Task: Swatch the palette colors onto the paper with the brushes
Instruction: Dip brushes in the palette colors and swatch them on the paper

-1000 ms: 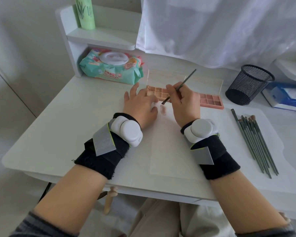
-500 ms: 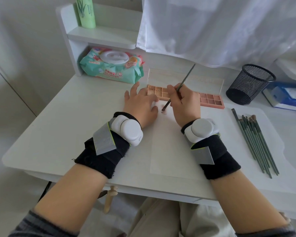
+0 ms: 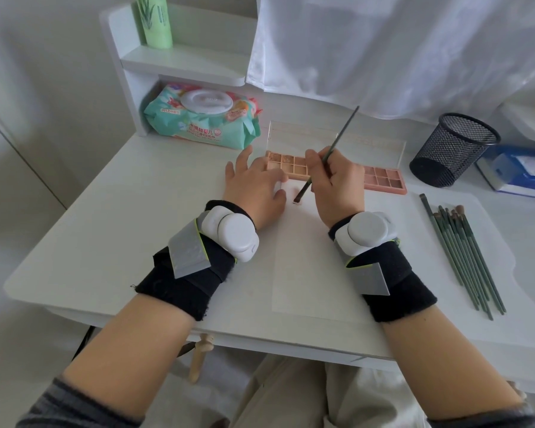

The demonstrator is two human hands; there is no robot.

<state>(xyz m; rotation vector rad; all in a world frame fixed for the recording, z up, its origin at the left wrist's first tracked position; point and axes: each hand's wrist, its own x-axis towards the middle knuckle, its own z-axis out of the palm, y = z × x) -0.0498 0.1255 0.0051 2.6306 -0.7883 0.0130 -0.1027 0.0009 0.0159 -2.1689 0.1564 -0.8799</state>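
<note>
While brush [image 3: 328, 162] tip touches paper [image 3: 309, 273] top edge.

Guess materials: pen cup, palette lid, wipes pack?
Pen cup: black metal mesh by the look, see-through lattice. Palette lid: clear rigid plastic, probably acrylic; desk shows through it. Wipes pack: soft printed plastic film, crinkled, with a hard glossy white flip cap.
</note>
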